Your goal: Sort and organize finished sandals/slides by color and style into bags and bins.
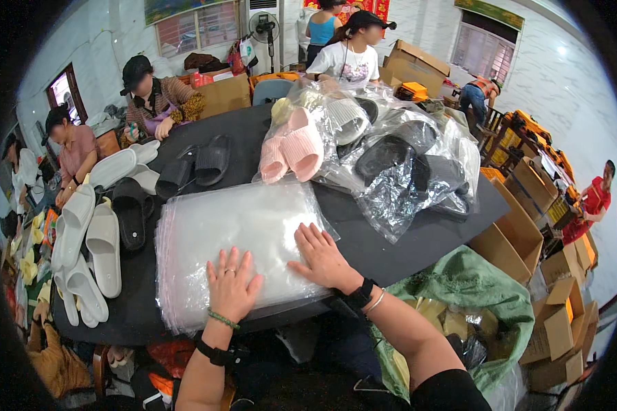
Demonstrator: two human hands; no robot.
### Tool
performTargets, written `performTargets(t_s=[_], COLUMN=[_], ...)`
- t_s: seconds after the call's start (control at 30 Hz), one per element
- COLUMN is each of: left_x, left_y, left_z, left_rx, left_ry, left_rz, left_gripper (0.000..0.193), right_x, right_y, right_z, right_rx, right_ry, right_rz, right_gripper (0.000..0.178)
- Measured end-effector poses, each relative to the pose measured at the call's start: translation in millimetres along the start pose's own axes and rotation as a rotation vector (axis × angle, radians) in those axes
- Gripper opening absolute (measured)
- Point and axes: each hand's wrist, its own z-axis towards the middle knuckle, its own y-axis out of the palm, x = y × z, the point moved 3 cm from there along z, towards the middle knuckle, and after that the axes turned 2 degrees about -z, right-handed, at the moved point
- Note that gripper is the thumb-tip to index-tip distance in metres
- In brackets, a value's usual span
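Bags [219, 219] at table [384, 257] edge, room rightward

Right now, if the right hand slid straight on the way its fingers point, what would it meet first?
Past the stack of clear bags it lies on, the right hand would probably meet the pink slippers first, though fisheye bending and unclear depth leave the line uncertain.

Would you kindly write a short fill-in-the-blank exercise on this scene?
1. The left hand and right hand lie palms ____ on the clear bags.
2. The beaded bracelet is worn by the ____ hand.
3. The sack right of the table is ____.

Missing words: down; left; green.
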Motion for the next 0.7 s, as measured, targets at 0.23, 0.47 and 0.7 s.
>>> performTargets(t_s=[0.23,0.47,0.7], left_x=[-0.2,4.1,0.8], left_y=[-0.5,-4.4,-2.0], left_z=[-1.5,1.8,-0.9], left_rx=[0.019,-0.111,-0.039], left_ry=[0.006,-0.057,-0.022], left_rz=[0.004,-0.042,0.002], left_gripper=[0.056,0.057,0.057], right_x=[-1.3,2.3,0.1], right_y=[1.2,3.5,3.8], right_z=[-1.2,-2.3,-1.9], right_rx=[0.010,0.034,0.071], right_ry=[-0.001,-0.005,-0.033], right_rz=[-0.003,-0.008,-0.016], right_gripper=[0.079,0.078,0.077])
